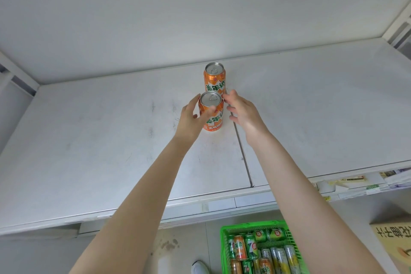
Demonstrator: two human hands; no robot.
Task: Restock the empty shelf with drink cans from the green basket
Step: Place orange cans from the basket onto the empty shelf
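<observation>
The left hand (190,116) curled round the front orange can (215,120), seemingly aligning it before the rear can (215,81) beyond its fingertips, while the right hand (242,111) hung open alongside, holding nothing.

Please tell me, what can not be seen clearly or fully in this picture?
Head view, rear orange can: lower part hidden behind front orange can.
Head view, green basket: cut off by bottom edge, partly covered by right forearm; cans uncountable.
Head view, left hand: fingers cross front orange can; whether they grip cannot be told.
Head view, cardboard box: cut off by right edge.
</observation>
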